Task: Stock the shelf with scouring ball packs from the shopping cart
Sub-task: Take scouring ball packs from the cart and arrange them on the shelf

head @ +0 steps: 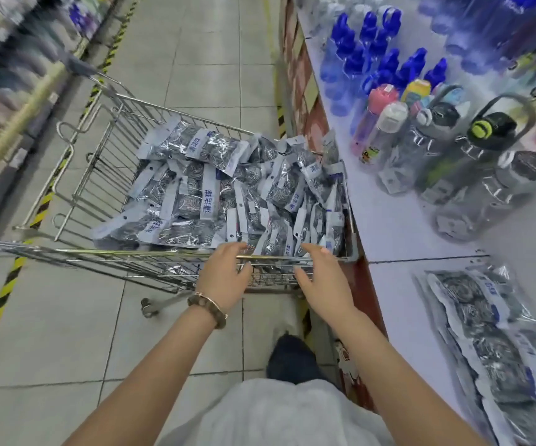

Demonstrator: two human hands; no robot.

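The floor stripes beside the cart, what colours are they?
The stripes are yellow and black; head view.

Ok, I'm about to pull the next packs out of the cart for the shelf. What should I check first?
1. Hands free: left hand and right hand are both open and hold nothing. Ok.
2. Stock in reach: scouring ball packs are piled just past the fingertips. Ok.
3. Cart position: the cart stands with its right side close against the shelf. Ok.
4. Room to place: there is bare white surface between the shelved packs and the water bottles. Ok.
5. Shelved packs tidy: they lie flat and overlapping, but the picture is blurred there. Cannot tell.
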